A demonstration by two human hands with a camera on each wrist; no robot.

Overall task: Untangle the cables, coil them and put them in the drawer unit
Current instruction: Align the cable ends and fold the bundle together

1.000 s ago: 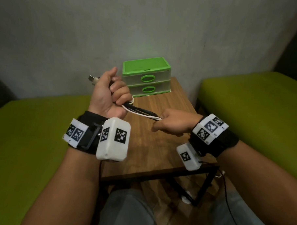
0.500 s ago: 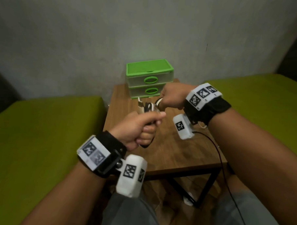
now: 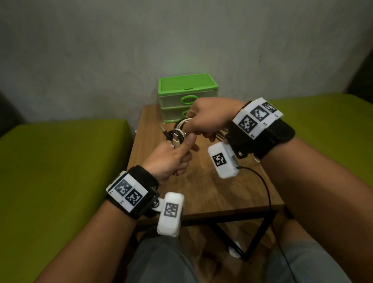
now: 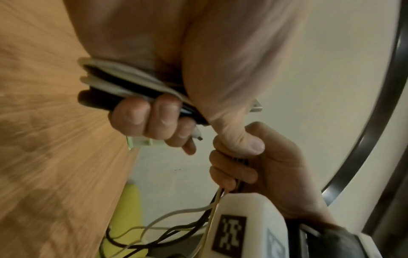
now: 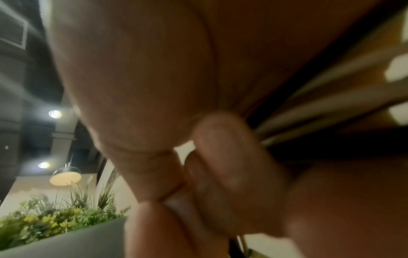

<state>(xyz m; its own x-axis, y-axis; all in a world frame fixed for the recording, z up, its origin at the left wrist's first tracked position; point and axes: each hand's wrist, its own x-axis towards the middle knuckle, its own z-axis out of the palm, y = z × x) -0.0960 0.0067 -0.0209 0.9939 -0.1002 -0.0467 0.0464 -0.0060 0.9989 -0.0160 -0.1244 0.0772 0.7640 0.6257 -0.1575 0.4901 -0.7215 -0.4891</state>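
Note:
A bundle of white and black cables (image 3: 180,131) hangs between both hands above the wooden table (image 3: 211,193). My left hand (image 3: 174,155) grips the wound part of the bundle (image 4: 123,87), thumb up against it. My right hand (image 3: 205,118) is curled round the cable strands (image 5: 320,111) just beyond, in front of the drawer unit. Loose cable ends (image 4: 167,232) trail below the right hand in the left wrist view. The green drawer unit (image 3: 186,90) stands at the table's far edge, both drawers closed; its lower drawer is partly hidden by my right hand.
Green cushioned seats (image 3: 40,177) flank the table on both sides, the right one (image 3: 331,130) too. A grey wall rises behind the drawer unit. A black wire (image 3: 262,187) runs from my right wrist camera across the table's near right corner. My knees sit below the table's front edge.
One second ago the hands were apart, stretching the cables between them. My right hand has since swung up and over to the far side, and my left hand has dropped lower, holding more wound cable.

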